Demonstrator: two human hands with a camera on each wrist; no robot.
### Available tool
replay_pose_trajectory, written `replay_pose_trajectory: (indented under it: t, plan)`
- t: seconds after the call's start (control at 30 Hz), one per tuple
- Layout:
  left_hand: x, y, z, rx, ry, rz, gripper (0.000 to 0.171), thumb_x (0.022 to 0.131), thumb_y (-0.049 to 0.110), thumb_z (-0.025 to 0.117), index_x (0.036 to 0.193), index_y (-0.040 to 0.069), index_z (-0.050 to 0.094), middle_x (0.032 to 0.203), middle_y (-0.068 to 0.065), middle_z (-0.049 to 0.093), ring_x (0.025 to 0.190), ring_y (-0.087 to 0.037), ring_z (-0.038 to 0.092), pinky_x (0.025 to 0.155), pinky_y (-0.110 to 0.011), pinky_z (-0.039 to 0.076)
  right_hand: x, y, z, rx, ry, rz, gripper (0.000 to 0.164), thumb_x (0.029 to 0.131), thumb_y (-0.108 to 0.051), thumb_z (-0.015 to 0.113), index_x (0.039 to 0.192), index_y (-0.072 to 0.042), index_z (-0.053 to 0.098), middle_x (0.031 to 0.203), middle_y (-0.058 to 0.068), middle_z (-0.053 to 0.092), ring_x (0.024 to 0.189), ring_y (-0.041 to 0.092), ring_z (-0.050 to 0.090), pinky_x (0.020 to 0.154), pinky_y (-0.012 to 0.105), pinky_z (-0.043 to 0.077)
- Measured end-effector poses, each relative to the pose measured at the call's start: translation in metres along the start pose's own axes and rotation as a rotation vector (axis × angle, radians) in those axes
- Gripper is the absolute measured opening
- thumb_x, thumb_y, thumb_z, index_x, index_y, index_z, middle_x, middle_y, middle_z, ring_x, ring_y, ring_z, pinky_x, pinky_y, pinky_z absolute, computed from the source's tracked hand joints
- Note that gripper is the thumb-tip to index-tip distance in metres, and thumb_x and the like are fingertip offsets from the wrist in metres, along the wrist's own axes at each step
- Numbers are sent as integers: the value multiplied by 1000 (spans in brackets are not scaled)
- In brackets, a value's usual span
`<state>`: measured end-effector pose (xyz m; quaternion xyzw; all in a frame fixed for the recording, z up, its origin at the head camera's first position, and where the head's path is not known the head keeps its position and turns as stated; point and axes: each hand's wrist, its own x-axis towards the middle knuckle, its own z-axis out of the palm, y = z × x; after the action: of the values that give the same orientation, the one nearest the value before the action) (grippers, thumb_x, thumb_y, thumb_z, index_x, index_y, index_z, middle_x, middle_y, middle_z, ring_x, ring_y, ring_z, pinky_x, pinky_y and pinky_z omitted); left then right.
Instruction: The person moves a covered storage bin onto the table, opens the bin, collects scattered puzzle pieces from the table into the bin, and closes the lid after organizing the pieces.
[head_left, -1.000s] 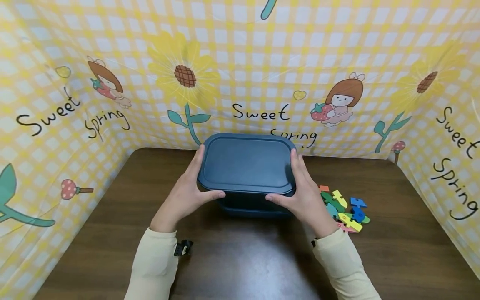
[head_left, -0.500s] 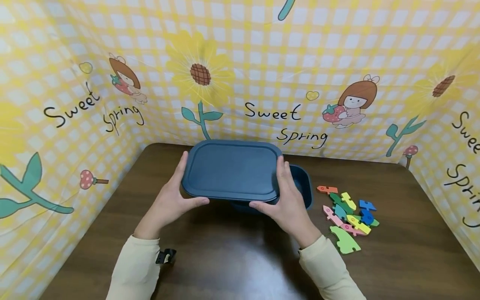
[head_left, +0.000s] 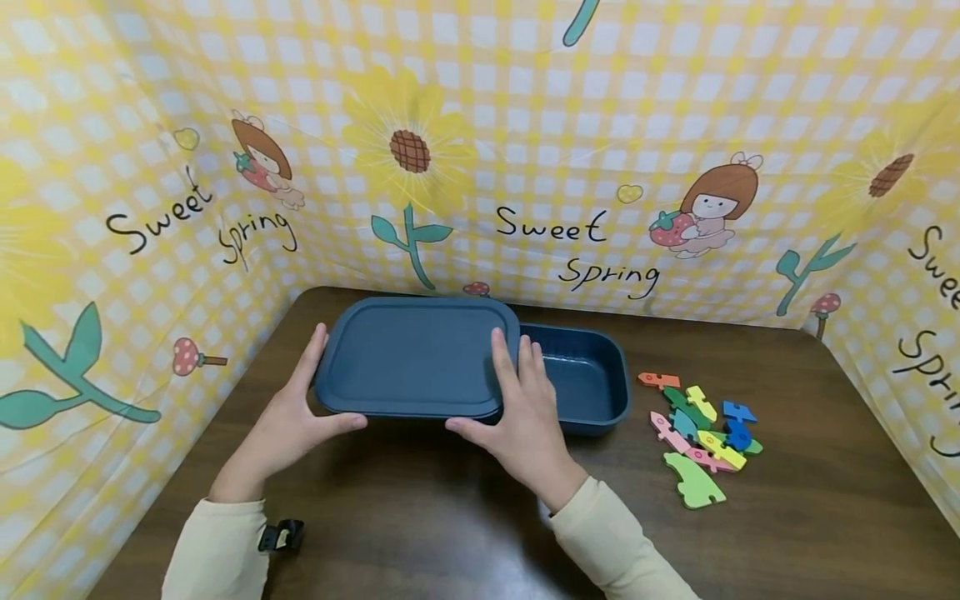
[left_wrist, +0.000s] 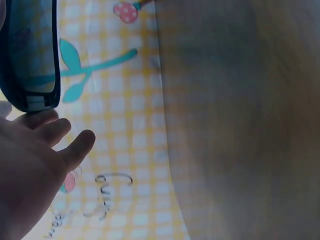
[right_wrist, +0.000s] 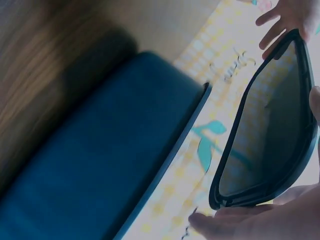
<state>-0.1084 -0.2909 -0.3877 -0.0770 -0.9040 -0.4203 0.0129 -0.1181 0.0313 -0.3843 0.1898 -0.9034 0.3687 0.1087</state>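
Observation:
A dark blue rectangular lid (head_left: pixel 416 358) is held level between both hands in the head view. My left hand (head_left: pixel 281 429) grips its left end, thumb along the near edge and fingers up the side. At the right end my right hand (head_left: pixel 528 429) holds it the same way. Below and behind the right hand stands the matching blue box (head_left: pixel 585 379), its right part uncovered and its left part hidden by the lid. The right wrist view shows a gap between the box (right_wrist: pixel 100 145) and the raised lid (right_wrist: pixel 265 130).
Right of the box lie several coloured puzzle pieces, including an orange one (head_left: pixel 658 381), a blue one (head_left: pixel 738 434) and a light green one (head_left: pixel 693 483). A yellow checked cloth (head_left: pixel 480 125) walls the back and sides of the brown wooden table (head_left: pixel 420 517).
Both hands have carried the lid leftward and a little toward the person, off the box. More of the box's inside shows now. The view has also shifted, revealing more puzzle pieces.

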Motion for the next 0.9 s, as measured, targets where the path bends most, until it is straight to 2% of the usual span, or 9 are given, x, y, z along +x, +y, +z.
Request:
replay_pose_trajectory:
  t: [0.2, 0.3, 0.4, 0.5, 0.6, 0.67, 0.73, 0.83, 0.9]
  plan:
    - [-13, -14, -15, 49, -35, -55, 121, 83, 45, 83, 154, 54, -15, 168, 4, -3, 143, -56, 19, 96, -76, 31, 1, -12, 19, -11, -29, -20, 114, 78, -60, 80, 164, -29, 13, 166, 23, 7, 152, 37, -8, 114, 68, 11]
    - [-20, -20, -23, 75, -40, -68, 121, 84, 44, 83, 154, 53, -16, 168, 4, -5, 140, -60, 22, 92, -75, 35, 2, -17, 29, -10, -48, -19, 114, 78, -62, 80, 164, -30, 13, 165, 23, 9, 152, 37, -9, 115, 67, 10]
    - [-27, -27, -32, 68, -42, -65, 120, 85, 40, 83, 155, 52, -14, 168, 2, -5, 141, -59, 20, 92, -76, 33, 3, -26, 38, 1, -68, -6, 113, 78, -62, 79, 164, -30, 12, 166, 22, 8, 152, 36, -8, 115, 66, 11]
    - [-34, -34, -40, 50, -49, -61, 119, 86, 34, 82, 155, 52, -13, 168, -3, -5, 144, -57, 13, 94, -78, 28, 2, -37, 46, 36, -85, 13, 112, 79, -59, 80, 164, -29, 14, 166, 21, 6, 153, 37, -1, 114, 66, 15]
    - [-43, -38, -48, 24, -48, -63, 120, 86, 27, 83, 156, 51, -11, 168, -9, -5, 145, -57, 10, 96, -79, 24, -3, -47, 53, 82, -113, 47, 109, 80, -59, 80, 163, -30, 17, 167, 20, 4, 150, 41, 14, 112, 64, 25]
    - [-48, -40, -51, 15, -49, -62, 120, 86, 25, 83, 156, 50, -10, 168, -11, -4, 145, -57, 9, 96, -79, 23, -5, -51, 58, 108, -140, 77, 107, 80, -61, 78, 163, -33, 17, 167, 18, 2, 137, 42, 42, 105, 58, 39]
    - [-51, -41, -53, 5, -55, -64, 119, 86, 24, 83, 157, 51, -8, 168, -10, -4, 145, -57, 9, 97, -78, 23, -7, -52, 62, 130, -166, 108, 106, 80, -63, 77, 163, -35, 16, 168, 17, 1, 111, 40, 62, 94, 53, 49]
    - [-51, -43, -53, 25, -82, -76, 116, 87, 26, 81, 157, 50, -9, 168, -11, -5, 144, -58, 11, 95, -79, 26, -7, -51, 66, 150, -204, 147, 106, 81, -64, 76, 163, -38, 14, 168, 16, -2, 80, 32, 66, 81, 48, 54]
    - [-48, -46, -51, 36, -101, -87, 116, 88, 29, 80, 156, 50, -11, 168, -12, -5, 143, -61, 12, 93, -79, 27, -5, -48, 69, 159, -226, 158, 106, 81, -63, 76, 163, -37, 13, 168, 17, -3, 74, 29, 64, 81, 48, 54]
